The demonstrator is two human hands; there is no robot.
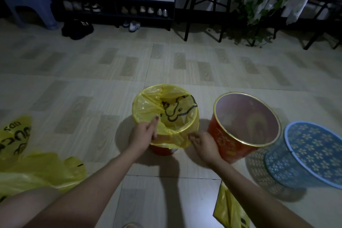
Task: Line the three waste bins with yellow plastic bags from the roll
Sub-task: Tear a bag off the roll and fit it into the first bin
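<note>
at the bottom edge, right of centre, a folded yellow bag strip (229, 207) lies on the tiled floor (92, 72); loose yellow bags (42, 170) sprawl at lower left. mid-frame, the left hand (143, 134) pinches the yellow bag (162, 109) at the near rim of the first red bin (162, 151), and the right hand (203, 141) grips the bag's overhang just beside it. the far rim is already covered. judging from the slack, a hard tug on the near side could pull the film off the far edge or tear it. right of this, the unlined gold-rimmed red bin (244, 126) and the blue patterned bin (311, 155) wait. shoes (133, 26) line the top.
</note>
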